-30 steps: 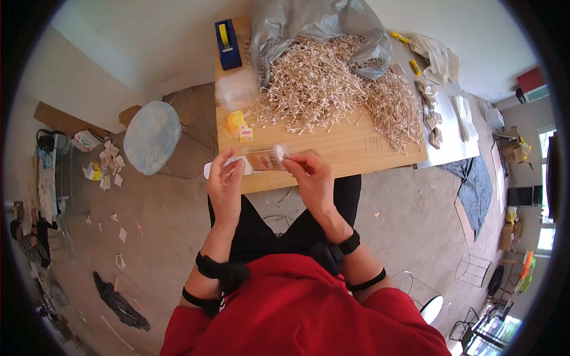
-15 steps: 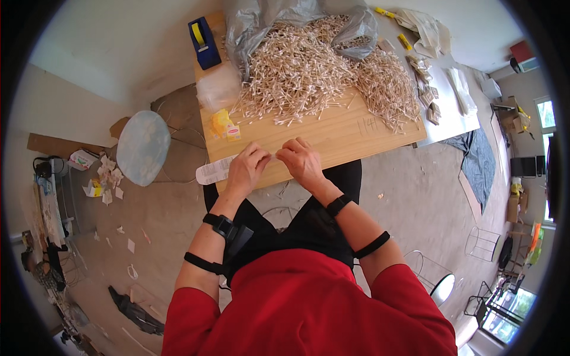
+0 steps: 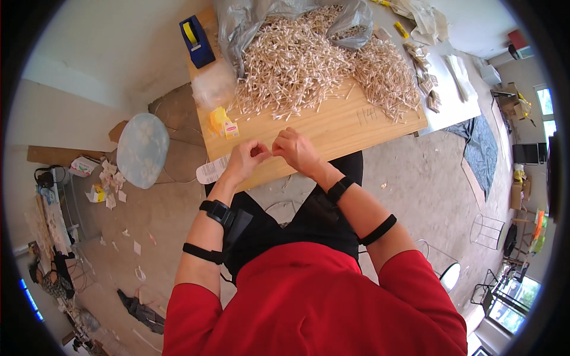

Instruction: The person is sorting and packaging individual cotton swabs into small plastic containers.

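Note:
My left hand and my right hand meet fingertip to fingertip above the front edge of the wooden table. Both are closed in a pinch; whatever is between the fingers is too small or hidden to make out. Beside my left hand, partly under it, lies a white strip with rounded end and dark print, overhanging the table edge. Beyond the hands spreads a big heap of cotton swabs, with a smaller heap to its right. Yellow-and-white paper cards lie left of the heap.
A blue tape dispenser stands at the table's far left, near clear plastic bags. A grey plastic bag borders the heap. At right, a white surface bears small bundles. A round-topped stool stands at left.
My fingertips stay together with small shifts; the left fingers have bent and lifted a little. The whole view has tilted slightly, moving the table upward in the picture.

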